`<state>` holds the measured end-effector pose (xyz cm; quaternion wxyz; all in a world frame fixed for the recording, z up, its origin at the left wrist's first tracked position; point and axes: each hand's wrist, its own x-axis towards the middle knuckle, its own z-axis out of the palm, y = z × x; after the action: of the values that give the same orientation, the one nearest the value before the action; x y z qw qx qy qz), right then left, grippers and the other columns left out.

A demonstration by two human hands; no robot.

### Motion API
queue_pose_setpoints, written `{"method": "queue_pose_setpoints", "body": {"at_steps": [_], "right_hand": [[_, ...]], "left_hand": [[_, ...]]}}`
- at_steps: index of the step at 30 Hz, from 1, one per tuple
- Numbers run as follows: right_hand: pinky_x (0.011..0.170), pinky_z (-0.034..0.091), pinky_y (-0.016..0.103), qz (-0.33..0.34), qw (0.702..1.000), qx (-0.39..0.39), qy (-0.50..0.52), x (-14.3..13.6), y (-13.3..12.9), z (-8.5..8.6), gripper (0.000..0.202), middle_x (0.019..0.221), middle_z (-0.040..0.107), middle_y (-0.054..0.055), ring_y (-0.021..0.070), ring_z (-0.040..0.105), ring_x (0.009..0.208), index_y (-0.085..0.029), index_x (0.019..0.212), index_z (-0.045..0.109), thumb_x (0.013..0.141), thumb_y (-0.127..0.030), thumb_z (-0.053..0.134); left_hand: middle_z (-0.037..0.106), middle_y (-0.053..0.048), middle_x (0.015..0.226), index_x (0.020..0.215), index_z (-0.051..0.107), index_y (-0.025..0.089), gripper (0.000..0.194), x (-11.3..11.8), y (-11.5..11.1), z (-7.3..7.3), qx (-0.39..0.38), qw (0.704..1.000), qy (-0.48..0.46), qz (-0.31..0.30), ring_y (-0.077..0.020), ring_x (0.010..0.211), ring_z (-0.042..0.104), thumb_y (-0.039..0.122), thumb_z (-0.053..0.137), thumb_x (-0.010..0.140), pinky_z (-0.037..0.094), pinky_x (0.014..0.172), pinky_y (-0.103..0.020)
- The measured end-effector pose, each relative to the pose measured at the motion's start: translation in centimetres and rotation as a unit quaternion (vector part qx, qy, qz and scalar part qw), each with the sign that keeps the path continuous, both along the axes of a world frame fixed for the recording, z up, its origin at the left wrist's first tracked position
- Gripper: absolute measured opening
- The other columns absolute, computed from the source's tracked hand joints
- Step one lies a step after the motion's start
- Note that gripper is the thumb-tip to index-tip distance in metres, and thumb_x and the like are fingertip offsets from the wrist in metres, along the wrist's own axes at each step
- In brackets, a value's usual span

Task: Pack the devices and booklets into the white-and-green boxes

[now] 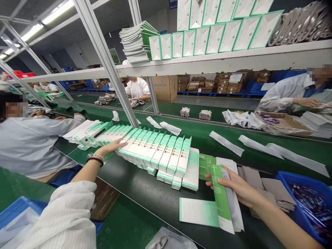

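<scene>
A worker's right hand (pixel 240 188) grips a flat green-and-white carton (pixel 221 202) over the dark worktop (pixel 145 193), while the open left hand (pixel 112 147) rests fingertips on a leaning row of boxes (pixel 158 152)

Glossy card boxes (pixel 155 150) (green-edged) lie on a smooth matt belt (pixel 145 190).

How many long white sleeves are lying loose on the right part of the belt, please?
3: one white sleeve mid-belt, another to its right, and the longest near the blue bin; others may be hidden.

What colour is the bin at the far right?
Blue: the bin shows best in the head view, by the right hand.
</scene>
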<state>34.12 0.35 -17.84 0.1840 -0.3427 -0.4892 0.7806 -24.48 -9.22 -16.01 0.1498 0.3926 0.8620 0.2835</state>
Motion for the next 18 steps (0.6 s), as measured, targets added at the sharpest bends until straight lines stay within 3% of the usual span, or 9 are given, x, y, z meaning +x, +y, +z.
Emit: {"method": "queue_pose_setpoints", "body": {"at_steps": [5,9,14,18], "right_hand": [[0.097,0.054,0.047,-0.005,1.000,-0.003,0.005,-0.3,-0.7,-0.8,0.068,0.131,0.064,0.011,0.0316,0.064,0.116,-0.028,0.139,0.036,0.082,-0.034,0.075],[0.099,0.053,0.048,-0.011,1.000,-0.016,0.022,0.6,-1.2,-0.9,0.067,0.131,0.063,0.012,0.0323,0.063,0.116,-0.028,0.139,0.035,0.084,-0.032,0.073],[0.098,0.053,0.052,-0.056,0.996,-0.058,0.023,3.0,-1.6,-1.5,0.070,0.133,0.062,0.014,0.0350,0.062,0.118,-0.028,0.140,0.032,0.083,-0.030,0.073],[0.098,0.053,0.053,-0.081,0.994,-0.074,0.026,4.5,-2.1,-2.2,0.067,0.133,0.061,0.016,0.0368,0.061,0.118,-0.025,0.138,0.039,0.082,-0.029,0.074]], "left_hand": [[0.060,-0.014,0.138,0.139,0.051,0.023,0.085,0.8,-0.5,-0.4,-0.023,0.997,-0.071,-0.017,-0.0364,0.113,0.065,0.069,0.060,0.069,0.059,0.077,-0.040],[0.060,-0.015,0.138,0.137,0.051,0.017,0.079,1.0,-0.8,0.1,-0.003,0.999,-0.038,-0.001,-0.0339,0.116,0.063,0.064,0.057,0.074,0.056,0.084,-0.038],[0.057,-0.015,0.138,0.136,0.046,0.015,0.069,1.9,-1.2,3.1,0.062,0.994,0.089,0.028,-0.0355,0.125,0.053,0.059,0.044,0.083,0.044,0.102,-0.043],[0.065,-0.009,0.123,0.131,0.048,0.019,0.062,5.3,-0.7,5.6,0.064,0.988,0.142,-0.021,-0.0354,0.111,0.061,0.061,0.042,0.086,0.048,0.094,-0.042]]}}
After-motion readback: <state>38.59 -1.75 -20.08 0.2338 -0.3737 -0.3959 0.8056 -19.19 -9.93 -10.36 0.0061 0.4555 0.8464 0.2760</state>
